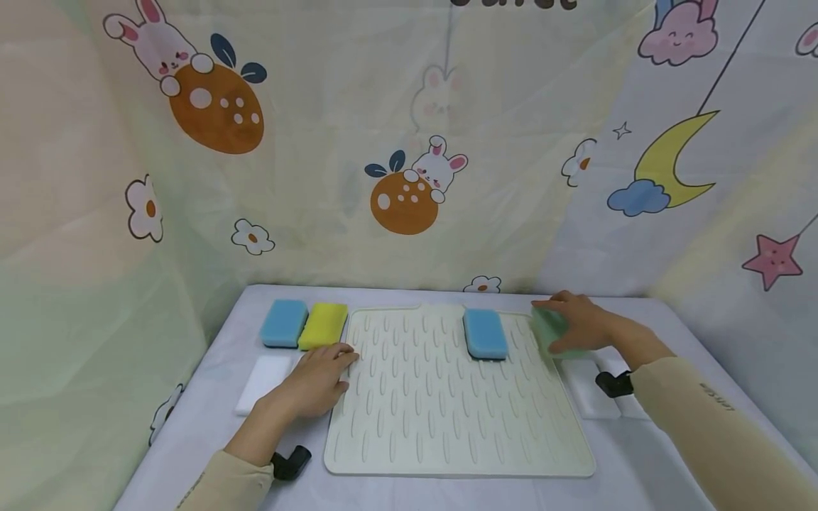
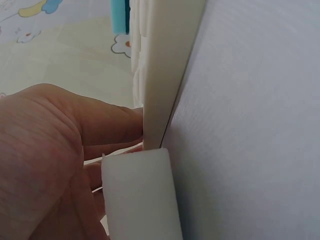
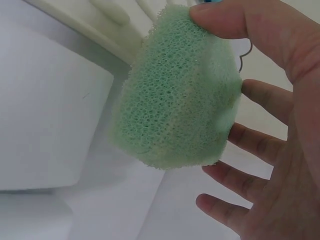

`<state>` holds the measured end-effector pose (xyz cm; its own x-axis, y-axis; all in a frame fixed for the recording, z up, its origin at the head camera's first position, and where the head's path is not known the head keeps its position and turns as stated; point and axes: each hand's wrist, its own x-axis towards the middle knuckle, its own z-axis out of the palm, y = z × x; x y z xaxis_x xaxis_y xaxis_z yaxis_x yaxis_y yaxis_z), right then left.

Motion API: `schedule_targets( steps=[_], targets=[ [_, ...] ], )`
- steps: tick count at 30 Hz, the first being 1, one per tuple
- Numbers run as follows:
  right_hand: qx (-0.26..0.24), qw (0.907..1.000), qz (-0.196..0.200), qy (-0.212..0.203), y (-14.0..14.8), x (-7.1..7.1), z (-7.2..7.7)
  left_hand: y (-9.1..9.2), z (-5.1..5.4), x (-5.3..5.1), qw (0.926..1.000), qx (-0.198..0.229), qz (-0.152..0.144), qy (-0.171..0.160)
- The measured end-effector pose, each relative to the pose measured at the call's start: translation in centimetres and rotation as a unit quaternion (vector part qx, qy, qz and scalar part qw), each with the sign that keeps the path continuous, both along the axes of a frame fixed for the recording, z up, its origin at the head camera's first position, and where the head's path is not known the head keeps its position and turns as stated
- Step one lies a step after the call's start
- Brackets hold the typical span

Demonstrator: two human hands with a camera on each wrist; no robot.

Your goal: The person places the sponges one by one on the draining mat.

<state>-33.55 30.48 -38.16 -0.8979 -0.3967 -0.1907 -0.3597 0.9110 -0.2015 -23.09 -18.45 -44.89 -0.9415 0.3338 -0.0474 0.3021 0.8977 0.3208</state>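
My right hand [image 1: 584,324] grips a porous green sponge [image 3: 170,95] between thumb and fingers, over the right edge of a cream ribbed mat [image 1: 460,454]. In the right wrist view the sponge is tilted and its open mesh shows clearly. My left hand [image 1: 317,381] touches the mat's left edge; in the left wrist view the thumb [image 2: 112,122] meets that edge, and a white block [image 2: 140,195] partly hides the other fingers. A blue sponge [image 1: 486,332] with a dark underside lies on the mat's upper right part.
Left of the mat, a blue sponge [image 1: 284,323] and a yellow sponge [image 1: 323,326] lie side by side, with a white block [image 1: 263,383] nearer me. On the right, white blocks [image 1: 589,394] lie partly under my forearm. Printed cloth [image 1: 319,177] surrounds the white-covered table [image 1: 172,461].
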Motion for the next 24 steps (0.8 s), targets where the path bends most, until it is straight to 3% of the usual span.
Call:
schedule_targets(
  steps=[24],
  targets=[
    [0.014, 0.9998, 0.008, -0.009, -2.6, 0.0, -0.2, 0.1, 0.0, 0.0, 1.0000, -0.003, -0.001, 0.004]
  ],
)
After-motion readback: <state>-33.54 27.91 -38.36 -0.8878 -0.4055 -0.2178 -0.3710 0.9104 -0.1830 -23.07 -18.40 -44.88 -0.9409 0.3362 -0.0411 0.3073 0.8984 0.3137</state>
